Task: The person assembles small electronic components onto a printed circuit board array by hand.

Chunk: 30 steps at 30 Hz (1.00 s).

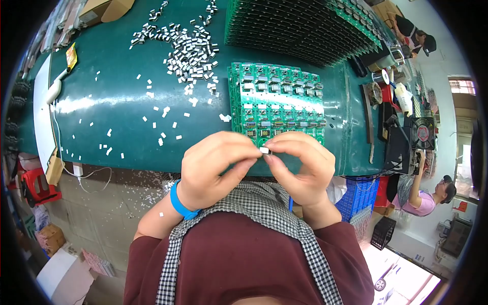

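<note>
My left hand (216, 165) and my right hand (300, 165) meet fingertip to fingertip just above the near edge of the table. Between the thumbs and forefingers of both sits one small white-silver metal part (264, 150). A blue band (180, 202) circles my left wrist. Right behind my hands lies a panel of green circuit boards (277, 101) with small components in rows. A loose heap of the same small silver parts (190, 51) is spread farther back on the left.
The table has a dark green top (112, 107) with scattered white bits. Stacked green boards (300, 25) fill the far side. A small fan (422, 132) and tools sit at the right. Other people work at the right (424, 195) and far right (414, 33). A blue crate (361, 198) stands below.
</note>
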Tool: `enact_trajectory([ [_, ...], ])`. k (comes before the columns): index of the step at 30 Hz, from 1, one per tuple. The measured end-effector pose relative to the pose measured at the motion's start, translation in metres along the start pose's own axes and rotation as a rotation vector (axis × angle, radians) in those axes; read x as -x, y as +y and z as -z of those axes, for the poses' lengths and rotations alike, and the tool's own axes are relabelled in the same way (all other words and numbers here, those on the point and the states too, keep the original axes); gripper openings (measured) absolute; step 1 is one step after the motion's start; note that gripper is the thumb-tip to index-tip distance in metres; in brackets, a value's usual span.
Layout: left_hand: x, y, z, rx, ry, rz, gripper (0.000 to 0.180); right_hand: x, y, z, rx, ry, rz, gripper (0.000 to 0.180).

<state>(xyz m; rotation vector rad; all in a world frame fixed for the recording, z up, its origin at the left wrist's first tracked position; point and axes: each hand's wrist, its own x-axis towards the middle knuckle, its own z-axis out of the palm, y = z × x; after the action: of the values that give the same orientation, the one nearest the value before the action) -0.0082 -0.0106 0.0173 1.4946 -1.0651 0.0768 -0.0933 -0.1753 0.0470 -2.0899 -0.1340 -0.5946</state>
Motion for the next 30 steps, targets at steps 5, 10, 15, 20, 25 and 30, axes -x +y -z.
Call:
enact_trajectory([
  [5,0.001,0.000,-0.006,-0.041,0.076,0.034,0.021,0.002,-0.005,-0.004,0.238,0.009,0.176,0.023],
  [10,0.002,0.000,-0.007,-0.033,0.036,0.044,0.021,0.002,-0.006,-0.005,0.207,0.040,0.205,0.025],
  [15,0.004,-0.008,-0.005,0.138,-0.003,-0.046,0.022,0.005,-0.002,-0.001,0.034,-0.004,0.166,0.028],
  [20,0.008,-0.007,-0.002,0.287,-0.060,-0.045,0.020,0.008,-0.001,0.002,-0.028,-0.135,0.154,0.029],
  [25,0.006,-0.010,0.001,0.256,-0.074,-0.074,0.024,0.009,0.002,-0.004,-0.005,-0.117,0.168,0.030],
  [30,0.004,-0.009,0.000,0.261,-0.073,-0.126,0.025,0.008,-0.002,-0.001,-0.020,-0.103,0.166,0.028],
])
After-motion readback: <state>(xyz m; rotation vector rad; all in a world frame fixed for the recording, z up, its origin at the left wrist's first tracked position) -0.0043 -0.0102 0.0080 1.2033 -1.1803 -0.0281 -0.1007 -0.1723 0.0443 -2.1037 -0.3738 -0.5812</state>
